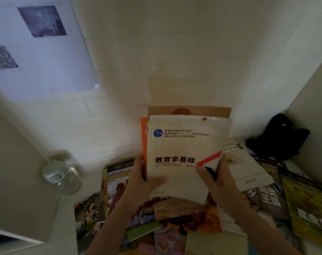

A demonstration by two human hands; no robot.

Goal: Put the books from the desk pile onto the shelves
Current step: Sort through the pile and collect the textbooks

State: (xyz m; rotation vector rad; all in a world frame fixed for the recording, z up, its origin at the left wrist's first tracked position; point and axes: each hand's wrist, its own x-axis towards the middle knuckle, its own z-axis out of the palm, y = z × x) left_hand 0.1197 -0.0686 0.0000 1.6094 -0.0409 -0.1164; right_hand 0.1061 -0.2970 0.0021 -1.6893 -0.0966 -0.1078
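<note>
Books, small handful: cream textbook in front, orange and brown volumes behind, held upright above the worktop pile. Left hand and right hand each clamp a lower side edge, thumbs on the cover. Risk: rear volumes sit staggered and could slip out on lifting. Legible: "教育学基础" on the cover; "王国" on a worktop magazine.

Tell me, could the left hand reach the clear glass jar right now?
Probably not yet: the left hand grips the held books together with the right hand. The glass jar stands unobstructed to its left.
</note>
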